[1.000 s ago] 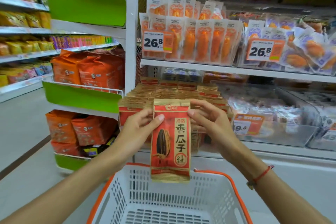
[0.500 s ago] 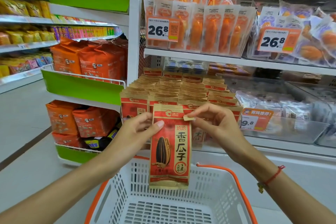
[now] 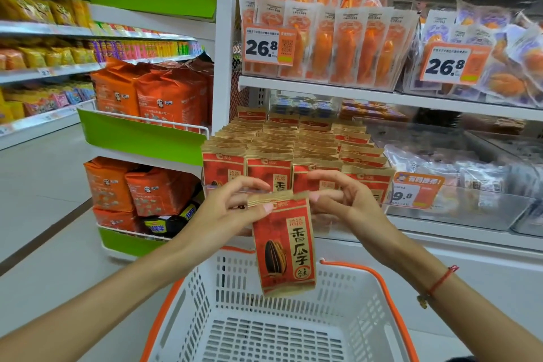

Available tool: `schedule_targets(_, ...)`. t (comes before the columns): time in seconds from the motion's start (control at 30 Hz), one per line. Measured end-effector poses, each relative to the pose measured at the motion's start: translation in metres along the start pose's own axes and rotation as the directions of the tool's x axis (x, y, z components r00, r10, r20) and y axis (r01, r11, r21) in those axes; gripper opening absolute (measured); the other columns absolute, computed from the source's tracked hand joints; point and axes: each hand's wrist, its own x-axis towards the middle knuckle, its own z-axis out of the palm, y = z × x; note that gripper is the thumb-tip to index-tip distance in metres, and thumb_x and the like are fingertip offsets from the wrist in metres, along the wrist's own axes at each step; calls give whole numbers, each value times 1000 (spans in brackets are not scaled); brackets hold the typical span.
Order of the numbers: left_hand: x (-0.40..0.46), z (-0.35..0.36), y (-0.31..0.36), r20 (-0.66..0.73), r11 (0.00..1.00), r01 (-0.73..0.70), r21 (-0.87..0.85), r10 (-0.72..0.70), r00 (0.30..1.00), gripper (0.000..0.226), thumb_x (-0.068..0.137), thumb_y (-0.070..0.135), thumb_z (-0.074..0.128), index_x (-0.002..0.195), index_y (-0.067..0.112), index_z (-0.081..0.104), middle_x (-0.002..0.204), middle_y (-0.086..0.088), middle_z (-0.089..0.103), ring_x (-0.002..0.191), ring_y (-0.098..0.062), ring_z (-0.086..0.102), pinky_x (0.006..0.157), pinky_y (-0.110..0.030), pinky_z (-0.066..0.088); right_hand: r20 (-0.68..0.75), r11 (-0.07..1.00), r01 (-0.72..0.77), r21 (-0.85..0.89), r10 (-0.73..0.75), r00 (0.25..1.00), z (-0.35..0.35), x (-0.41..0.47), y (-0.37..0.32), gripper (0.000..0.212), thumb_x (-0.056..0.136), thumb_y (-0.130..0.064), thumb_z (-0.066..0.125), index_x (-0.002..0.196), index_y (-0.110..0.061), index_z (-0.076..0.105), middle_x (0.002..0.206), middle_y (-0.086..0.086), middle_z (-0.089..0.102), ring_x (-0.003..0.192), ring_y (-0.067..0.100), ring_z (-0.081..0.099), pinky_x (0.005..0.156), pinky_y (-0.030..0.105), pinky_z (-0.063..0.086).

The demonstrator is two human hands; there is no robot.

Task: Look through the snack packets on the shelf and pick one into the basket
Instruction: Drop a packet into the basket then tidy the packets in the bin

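I hold a red and tan sunflower seed packet (image 3: 283,247) upright over the white basket (image 3: 355,297) with the orange rim. My left hand (image 3: 232,209) pinches its top left corner between thumb and fingers. At the top right corner are the fingertips of my right hand (image 3: 343,203), its index finger arched above. Behind my hands, rows of the same seed packets (image 3: 282,147) stand on the lower shelf. The basket's grid bottom holds nothing that I can see.
Orange snack packs (image 3: 338,35) with a 26.8 price tag (image 3: 269,45) stand on the shelf above. Clear bins of wrapped snacks (image 3: 458,173) sit to the right. A green end rack (image 3: 141,135) with orange bags stands to the left, beside an aisle floor.
The packet has come down a little towards the basket and tilted slightly. Both hands stayed at its top corners, and my right index finger has lifted off.
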Motion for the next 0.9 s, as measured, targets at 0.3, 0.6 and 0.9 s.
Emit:
schedule_targets(0.3,-23,15,-17,-154,990,105,-95,-119,981,11,95,22,59,105,25,64,99,2,72,81,-6,72,61,-16,55,198,908,-346,-237,394,898,21,-25,35,38,98,-48,44,117,-24,66,109,-3,73,102,14,69,89,26,52)
schedule_targets(0.6,-33,50,-99,-172,843,499,-199,-532,829,24,96,21,61,117,9,60,120,-14,62,102,-24,61,83,-31,49,146,639,-616,-461,739,658,0,-46,84,36,85,-34,72,111,-9,67,110,13,72,96,21,67,95,37,51)
schedule_targets(0.9,-30,65,-195,-75,670,742,-19,-741,668,24,94,24,63,109,6,60,109,-14,58,96,-26,55,86,-37,46,56,309,-925,-221,951,304,-18,-59,194,20,87,-26,70,96,-10,62,75,6,63,48,11,64,49,25,54)
